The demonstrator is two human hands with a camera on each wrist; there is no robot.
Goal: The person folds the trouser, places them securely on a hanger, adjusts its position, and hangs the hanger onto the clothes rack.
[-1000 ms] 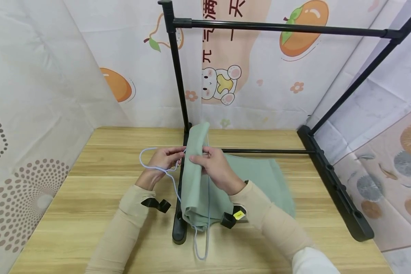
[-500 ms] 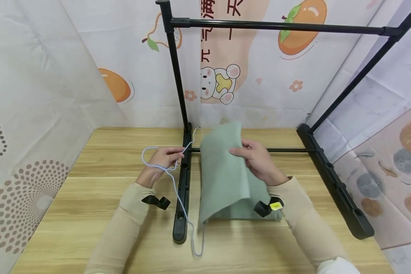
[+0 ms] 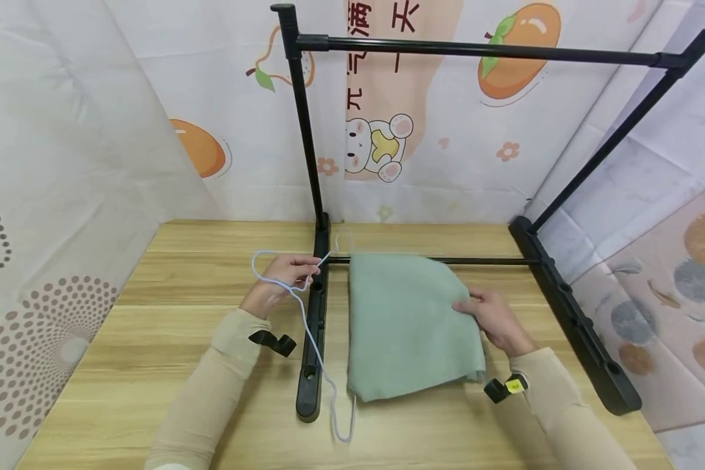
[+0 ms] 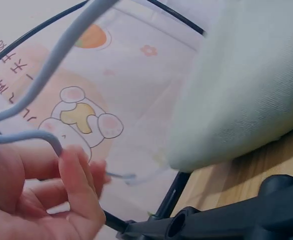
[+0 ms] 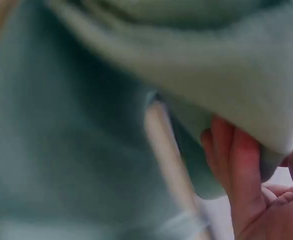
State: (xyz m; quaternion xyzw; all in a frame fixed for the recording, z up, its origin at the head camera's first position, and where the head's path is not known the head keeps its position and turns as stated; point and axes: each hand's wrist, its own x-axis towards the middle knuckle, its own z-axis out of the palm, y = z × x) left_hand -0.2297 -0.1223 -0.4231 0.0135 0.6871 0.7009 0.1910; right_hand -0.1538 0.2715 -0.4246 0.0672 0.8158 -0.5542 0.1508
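Observation:
A folded piece of green cloth (image 3: 411, 326) lies between the feet of the black rack, over its low bar. My right hand (image 3: 493, 318) pinches the cloth's right edge, thumb on top and fingers beneath. In the right wrist view the fingers (image 5: 244, 165) show under a raised flap of cloth. My left hand (image 3: 284, 277), at the rack's left foot, pinches a pale blue cord (image 4: 46, 75) between thumb and fingertips. The cord loops over the wrist, hangs down past the left foot and runs to the cloth's left edge.
The black rack's left foot (image 3: 310, 391) stands between my left hand and the cloth, its right foot (image 3: 576, 320) beyond my right hand. Its top bar (image 3: 476, 49) crosses above. Printed curtains (image 3: 258, 156) enclose the wooden table (image 3: 123, 339).
My right hand has drawn the cloth's edge from beside my left hand over to the right and lowered it, so the cloth now spreads flatter. My left hand stays nearly still with the cord.

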